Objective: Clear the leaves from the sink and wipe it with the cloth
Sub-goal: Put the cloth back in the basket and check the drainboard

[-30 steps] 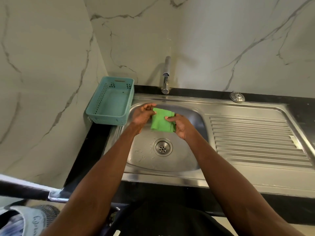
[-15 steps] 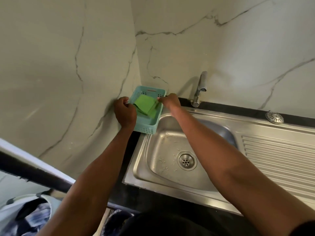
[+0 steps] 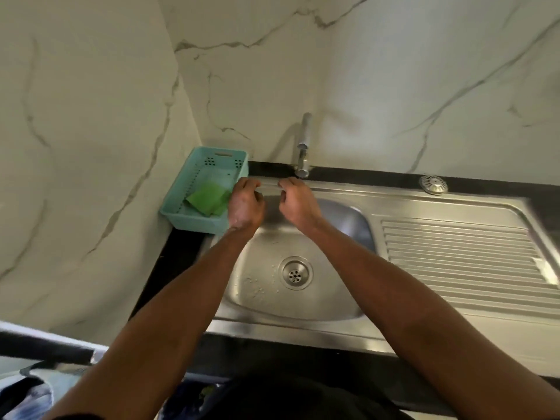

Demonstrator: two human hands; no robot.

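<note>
The folded green cloth (image 3: 206, 199) lies inside the teal plastic basket (image 3: 194, 174) at the left of the steel sink (image 3: 348, 219). The bowl shows a round drain (image 3: 295, 273) and a few water drops; I see no leaves in it. My left hand (image 3: 245, 204) hovers over the bowl's back left corner, just right of the basket, fingers curled and holding nothing. My right hand (image 3: 298, 203) hangs beside it below the tap (image 3: 303, 147), also loosely curled and holding nothing.
A ribbed steel draining board (image 3: 460, 259) runs to the right of the bowl. A round metal strainer cap (image 3: 433, 184) sits on the black counter behind it. Marble walls close the back and left. Clothing lies on the floor at the lower left (image 3: 27, 392).
The cloth went from both hands over the bowl into the basket and was let go. Both hands have drawn back right from the basket to above the sink's back edge.
</note>
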